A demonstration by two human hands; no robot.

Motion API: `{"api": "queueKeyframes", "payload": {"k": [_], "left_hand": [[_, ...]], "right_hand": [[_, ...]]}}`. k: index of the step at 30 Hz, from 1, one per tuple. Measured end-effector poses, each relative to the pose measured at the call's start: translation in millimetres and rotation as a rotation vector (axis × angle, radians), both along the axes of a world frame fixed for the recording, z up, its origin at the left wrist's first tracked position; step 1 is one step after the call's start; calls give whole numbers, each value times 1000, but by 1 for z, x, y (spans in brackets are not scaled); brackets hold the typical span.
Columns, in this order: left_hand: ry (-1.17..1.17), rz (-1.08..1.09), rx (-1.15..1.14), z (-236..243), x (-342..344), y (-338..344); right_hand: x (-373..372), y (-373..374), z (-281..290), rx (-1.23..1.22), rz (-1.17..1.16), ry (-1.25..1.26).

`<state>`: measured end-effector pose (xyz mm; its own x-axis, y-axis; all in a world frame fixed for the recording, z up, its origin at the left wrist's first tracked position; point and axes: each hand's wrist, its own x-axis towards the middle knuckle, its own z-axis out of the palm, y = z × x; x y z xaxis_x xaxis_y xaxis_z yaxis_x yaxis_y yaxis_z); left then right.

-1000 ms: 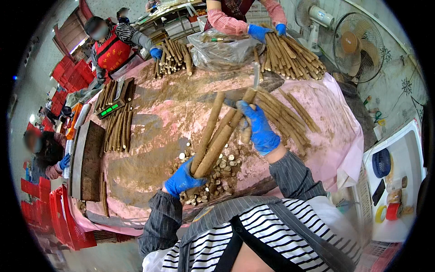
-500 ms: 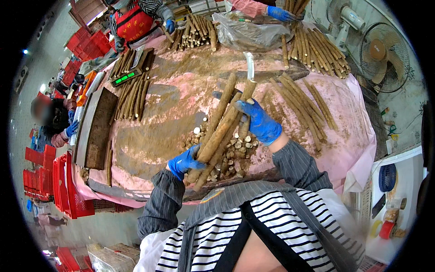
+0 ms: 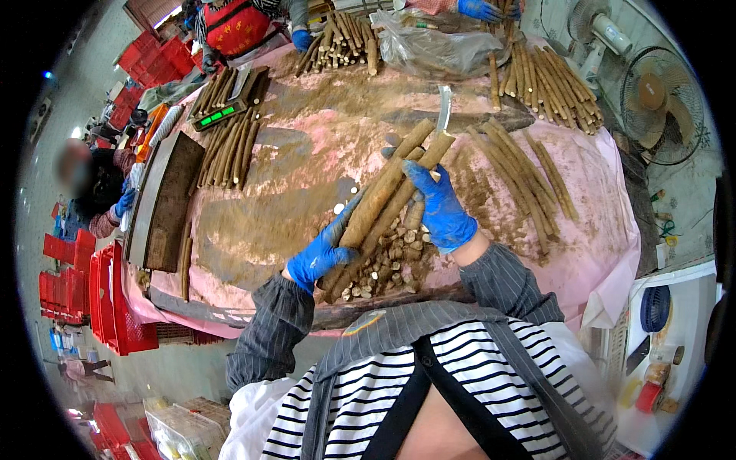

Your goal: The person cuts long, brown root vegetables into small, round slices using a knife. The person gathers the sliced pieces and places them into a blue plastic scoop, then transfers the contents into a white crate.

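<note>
Currently our left hand and right hand wrapped around brown roots, near pink table's front edge, room leftward.

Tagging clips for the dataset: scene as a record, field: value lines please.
left hand: blue-gloved, holds brown rods near their closer ends
right hand: blue-gloved, around the same rods, farther up
blade: past the rods' far ends; grip on it unclear
below the rods: cut pieces on pink cover
loose rods: on cover, right of the right hand
scale: upper left, green display
</note>
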<state>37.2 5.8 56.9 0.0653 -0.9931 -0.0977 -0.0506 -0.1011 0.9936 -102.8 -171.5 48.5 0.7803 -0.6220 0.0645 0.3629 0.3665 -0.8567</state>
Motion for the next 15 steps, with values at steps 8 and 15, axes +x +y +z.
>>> {"api": "queueKeyframes", "payload": {"k": [8,15], "left_hand": [[-101,40,-77,-3,-4,-5],[-134,100,-37,15,-16,-18]], "right_hand": [[-3,34,21,9,-3,28],[3,52,6,-43,28,30]]}}
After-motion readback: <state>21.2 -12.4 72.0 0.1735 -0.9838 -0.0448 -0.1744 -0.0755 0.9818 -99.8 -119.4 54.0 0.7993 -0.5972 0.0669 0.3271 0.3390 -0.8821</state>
